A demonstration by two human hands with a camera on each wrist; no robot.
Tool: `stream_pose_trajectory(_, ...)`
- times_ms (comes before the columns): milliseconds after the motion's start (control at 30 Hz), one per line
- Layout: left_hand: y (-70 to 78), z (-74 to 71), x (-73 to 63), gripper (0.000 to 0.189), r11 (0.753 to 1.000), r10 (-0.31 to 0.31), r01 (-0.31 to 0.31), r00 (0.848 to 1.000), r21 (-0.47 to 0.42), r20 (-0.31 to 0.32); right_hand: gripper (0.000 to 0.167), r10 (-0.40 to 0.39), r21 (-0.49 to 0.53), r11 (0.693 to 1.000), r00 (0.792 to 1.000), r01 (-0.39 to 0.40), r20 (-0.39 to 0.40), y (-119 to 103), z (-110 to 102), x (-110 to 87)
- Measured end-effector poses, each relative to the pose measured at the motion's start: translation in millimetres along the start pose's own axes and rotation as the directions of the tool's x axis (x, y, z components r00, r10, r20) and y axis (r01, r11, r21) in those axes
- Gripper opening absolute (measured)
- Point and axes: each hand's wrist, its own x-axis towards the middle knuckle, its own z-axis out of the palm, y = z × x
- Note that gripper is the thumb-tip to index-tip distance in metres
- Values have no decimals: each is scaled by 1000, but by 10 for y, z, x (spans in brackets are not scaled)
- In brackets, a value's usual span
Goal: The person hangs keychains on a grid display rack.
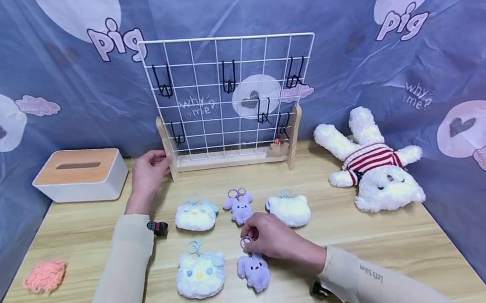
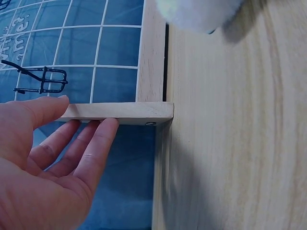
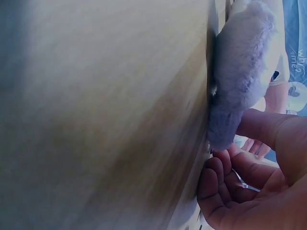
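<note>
At the back, my left hand (image 1: 149,174) holds the left wooden side post (image 1: 167,150) of a white wire grid rack (image 1: 234,94). The left wrist view shows the thumb (image 2: 50,105) on one side of the post and the fingertips (image 2: 111,125) on the other. My right hand (image 1: 270,234) pinches the ring of a purple plush dog keychain (image 1: 256,272) lying on the table. From the right wrist the plush (image 3: 247,55) shows side-on, and the fingers partly hide the ring. Behind it lies a second purple plush keychain (image 1: 240,209).
White plush keychains lie nearby: a front-left cat (image 1: 201,277), a back-left cat (image 1: 196,217) and a right one (image 1: 291,210). Black hooks (image 1: 228,77) hang on the grid. A tissue box (image 1: 85,181), pink yarn (image 1: 45,276) and a white plush toy (image 1: 386,184) flank them.
</note>
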Motion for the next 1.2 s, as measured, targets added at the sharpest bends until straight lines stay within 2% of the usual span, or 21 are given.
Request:
stream_pose_trajectory(267,-17,-1,8,40,1000,15,-15,1000,-13,3,20,5,-17,1000,999,-5,-35,108,93,31)
stream_pose_trajectory(633,-19,18,12,40,1000,9,-9,1000,-17,8,16,-28,-7,1000,1000,28,-9,-23,-19,-23)
stream_pose_trajectory(900,0,-17,17,41,999,-4,5,1000,-47,15,13,-74,-13,997,996,74,-45,68,20,6)
stream_pose_trajectory(1200,2,-3,-9,41,999,-11,11,1000,-36,15,13,-14,-1,1000,999,14,45,-28,-58,-3)
